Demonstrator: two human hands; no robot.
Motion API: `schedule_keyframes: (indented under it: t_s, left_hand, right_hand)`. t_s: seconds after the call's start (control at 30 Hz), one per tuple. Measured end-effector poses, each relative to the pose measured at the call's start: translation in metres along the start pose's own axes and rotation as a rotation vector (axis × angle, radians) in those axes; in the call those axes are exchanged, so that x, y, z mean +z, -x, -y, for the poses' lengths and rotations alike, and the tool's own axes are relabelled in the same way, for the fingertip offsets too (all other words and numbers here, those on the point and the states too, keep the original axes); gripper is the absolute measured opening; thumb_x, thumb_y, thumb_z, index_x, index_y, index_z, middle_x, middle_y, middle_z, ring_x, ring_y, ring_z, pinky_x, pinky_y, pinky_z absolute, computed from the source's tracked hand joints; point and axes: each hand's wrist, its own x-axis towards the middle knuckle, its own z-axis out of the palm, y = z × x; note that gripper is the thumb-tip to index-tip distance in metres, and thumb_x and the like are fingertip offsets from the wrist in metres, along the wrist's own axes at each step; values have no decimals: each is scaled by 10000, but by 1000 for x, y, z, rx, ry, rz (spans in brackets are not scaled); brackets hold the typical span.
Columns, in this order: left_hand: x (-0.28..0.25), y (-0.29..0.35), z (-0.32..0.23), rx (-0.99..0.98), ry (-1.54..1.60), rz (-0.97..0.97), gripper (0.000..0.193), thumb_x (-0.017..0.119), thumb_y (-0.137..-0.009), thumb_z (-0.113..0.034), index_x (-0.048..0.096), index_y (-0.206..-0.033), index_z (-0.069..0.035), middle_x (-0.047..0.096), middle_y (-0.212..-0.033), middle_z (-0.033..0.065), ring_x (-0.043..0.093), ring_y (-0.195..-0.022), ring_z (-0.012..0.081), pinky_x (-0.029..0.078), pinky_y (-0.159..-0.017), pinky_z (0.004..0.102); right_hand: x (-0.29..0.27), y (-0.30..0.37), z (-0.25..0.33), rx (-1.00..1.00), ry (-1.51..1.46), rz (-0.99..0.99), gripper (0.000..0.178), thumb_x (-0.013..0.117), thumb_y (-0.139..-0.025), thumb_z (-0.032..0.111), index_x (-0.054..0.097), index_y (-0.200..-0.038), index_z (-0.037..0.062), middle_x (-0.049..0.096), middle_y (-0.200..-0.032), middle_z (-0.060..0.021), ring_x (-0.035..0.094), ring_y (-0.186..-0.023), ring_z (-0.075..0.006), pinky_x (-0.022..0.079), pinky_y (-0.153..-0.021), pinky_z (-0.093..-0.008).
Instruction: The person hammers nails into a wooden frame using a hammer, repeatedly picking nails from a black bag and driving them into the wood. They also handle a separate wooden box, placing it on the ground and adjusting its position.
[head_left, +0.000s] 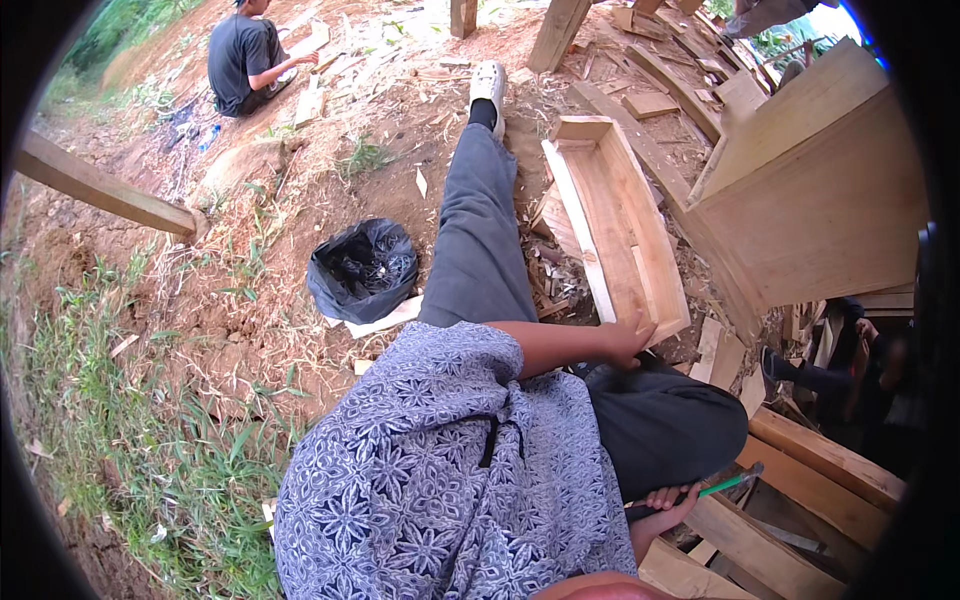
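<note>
A long, narrow wooden box (pixel 603 205) with an open top lies beside my outstretched leg. My left hand (pixel 628 342) is at its near end, the fingers over the end board and holding it. Lower down, by my bent knee, my right hand (pixel 668 508) is closed around a hammer (pixel 722 486) with a green shaft and dark grip. The hammer's head points away from the box, over loose boards. A thin strip of wood (pixel 642 280) lies inside the box along its right wall.
A black plastic bag (pixel 362 272) stands open left of my leg. At the right a large wooden panel piece (pixel 815 200) rises close by, with planks (pixel 800 480) below it. Another person (pixel 243 60) sits at the far left. A post (pixel 110 187) slants in at left.
</note>
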Motion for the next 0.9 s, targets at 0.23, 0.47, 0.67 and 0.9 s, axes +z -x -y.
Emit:
schedule_keyframes:
  t_s: [0.23, 0.47, 0.67, 0.9]
  left_hand:
    - [-108, 34, -68, 543, 350, -266, 227, 720, -904, -231, 714, -1016, -34, 699, -1143, 163, 652, -1071, 347, 504, -935, 419]
    - [-235, 87, -214, 1216, -238, -423, 175, 832, -743, -64, 669, -801, -91, 669, -896, 34, 662, -824, 230, 529, -728, 366]
    - [-251, 139, -311, 1607, -537, -458, 201, 824, -707, -86, 653, -807, -122, 621, -855, 30, 602, -685, 177, 508, -622, 336]
    - [-211, 202, -368, 1666, -699, -325, 150, 771, -778, -111, 632, -835, -114, 582, -828, 34, 557, -665, 164, 481, -583, 317]
  right_hand:
    - [-4, -7, 1, -11, -34, 21, 308, 516, -1045, 398, 472, -878, 143, 332, -482, 47, 357, -327, -86, 364, -300, -258]
    - [-4, -9, -5, -24, -113, 84, 345, 586, -1010, 385, 456, -841, 114, 359, -479, -6, 412, -333, -156, 390, -301, -316]
    - [-21, -10, -15, -67, -150, 118, 326, 551, -1030, 390, 472, -846, 132, 371, -485, 10, 410, -341, -133, 402, -327, -290]
    - [-12, -3, -15, -73, -193, 47, 304, 549, -1028, 373, 461, -886, 120, 362, -507, 18, 400, -363, -117, 384, -326, -285]
